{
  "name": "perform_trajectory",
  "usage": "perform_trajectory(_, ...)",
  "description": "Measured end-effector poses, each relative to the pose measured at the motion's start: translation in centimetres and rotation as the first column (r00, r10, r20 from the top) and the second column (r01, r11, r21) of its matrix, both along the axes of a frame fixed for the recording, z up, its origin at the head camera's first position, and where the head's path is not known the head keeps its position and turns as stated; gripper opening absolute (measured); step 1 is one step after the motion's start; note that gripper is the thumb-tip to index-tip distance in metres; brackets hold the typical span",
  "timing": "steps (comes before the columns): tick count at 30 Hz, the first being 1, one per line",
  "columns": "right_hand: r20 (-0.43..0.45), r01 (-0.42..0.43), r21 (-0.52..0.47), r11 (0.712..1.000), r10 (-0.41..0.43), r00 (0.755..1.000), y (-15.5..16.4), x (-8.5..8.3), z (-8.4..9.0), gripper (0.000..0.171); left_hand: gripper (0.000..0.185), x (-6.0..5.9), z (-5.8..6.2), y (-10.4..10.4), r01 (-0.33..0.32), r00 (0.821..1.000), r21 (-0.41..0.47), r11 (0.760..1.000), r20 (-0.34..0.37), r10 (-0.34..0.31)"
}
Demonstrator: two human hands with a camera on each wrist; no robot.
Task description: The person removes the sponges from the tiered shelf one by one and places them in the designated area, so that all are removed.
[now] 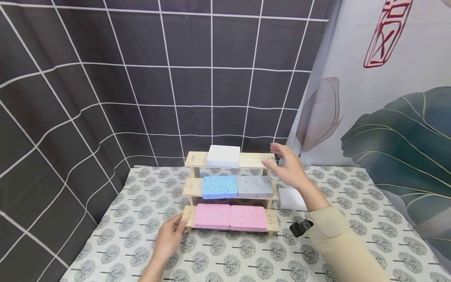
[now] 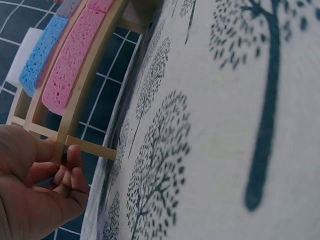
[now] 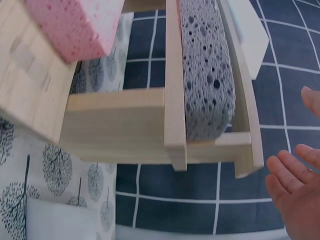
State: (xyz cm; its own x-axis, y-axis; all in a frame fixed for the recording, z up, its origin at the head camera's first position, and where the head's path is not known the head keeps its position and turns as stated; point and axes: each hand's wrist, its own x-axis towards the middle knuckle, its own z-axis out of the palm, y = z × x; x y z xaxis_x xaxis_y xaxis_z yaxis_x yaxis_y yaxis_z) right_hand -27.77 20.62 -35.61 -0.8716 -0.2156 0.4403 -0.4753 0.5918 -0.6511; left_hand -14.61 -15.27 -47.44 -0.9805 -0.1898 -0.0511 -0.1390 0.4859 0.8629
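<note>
A three-tier wooden shelf rack [image 1: 258, 159] stands on the cloth. Its top tier carries a white sponge [image 1: 223, 156]; the middle one has a blue sponge [image 1: 220, 187] and a grey sponge [image 1: 255, 186] side by side. Two pink sponges [image 1: 212, 216] lie on the lowest tier. My left hand [image 1: 170, 239] pinches the left end of that lowest tier, thumb above and fingers below in the left wrist view. Beside the top tier's right end, my right hand [image 1: 289, 166] is held up with fingers extended and nothing in it; the right wrist view shows it apart from the wood.
Another white sponge [image 1: 291, 198] lies on the cloth right of the rack, partly behind the right forearm. A tree-patterned cloth [image 1: 141, 223] covers the table. Dark gridded fabric [image 1: 190, 86] hangs behind, and a pale curtain with leaf prints [image 1: 387, 149] hangs at the right.
</note>
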Motion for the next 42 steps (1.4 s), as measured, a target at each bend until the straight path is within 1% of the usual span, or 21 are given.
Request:
perform_trajectory(3,-0.001,-0.021,0.008,1.000,0.021,1.000,-0.7,-0.3,0.1,0.064,0.045,-0.1,0.0,0.0,-0.007,1.000,0.017,1.000,0.011,0.006)
perform_trajectory(8,0.009,-0.061,0.036,0.997,0.061,0.998,-1.9,-0.9,0.3,0.066,0.046,0.1,-0.1,-0.1,-0.007,1.000,0.035,0.999,0.006,0.007)
perform_trajectory(13,0.019,-0.079,0.101,0.992,0.078,0.997,-3.4,-1.5,0.6,0.072,0.046,0.0,-0.3,-0.1,-0.013,1.000,0.047,0.999,0.013,0.012)
perform_trajectory(18,0.028,-0.098,0.137,0.986,0.095,0.995,-5.0,-2.1,0.6,0.076,0.046,-0.2,-0.5,0.0,-0.027,0.999,0.061,0.998,0.028,0.025)
perform_trajectory(22,0.040,-0.104,0.166,0.981,0.099,0.994,-6.0,-2.5,0.4,0.080,0.045,-0.2,-0.6,0.0,-0.024,0.999,0.070,0.997,0.026,0.022)
perform_trajectory(26,0.025,-0.114,0.201,0.973,0.111,0.994,-7.0,-2.9,0.3,0.083,0.045,-0.2,-0.5,-0.1,-0.012,1.000,0.080,0.997,0.012,0.011)
perform_trajectory(30,0.045,-0.107,0.219,0.970,0.100,0.994,-8.0,-3.1,0.4,0.087,0.045,-0.2,-0.4,-0.2,-0.007,1.000,0.076,0.997,0.003,0.006)
perform_trajectory(34,0.080,-0.099,0.263,0.960,0.081,0.994,-8.8,-3.2,0.4,0.094,0.045,-0.2,-0.3,-0.2,0.001,1.000,0.083,0.997,0.004,-0.001)
perform_trajectory(38,0.069,-0.089,0.318,0.944,0.070,0.995,-9.2,-3.4,0.1,0.096,0.045,-0.2,-0.4,-0.2,0.005,1.000,0.092,0.996,0.015,-0.006)
perform_trajectory(42,0.041,-0.074,0.315,0.946,0.064,0.997,-9.1,-3.3,0.1,0.092,0.046,-0.2,-0.4,-0.3,0.008,1.000,0.086,0.996,0.015,-0.009)
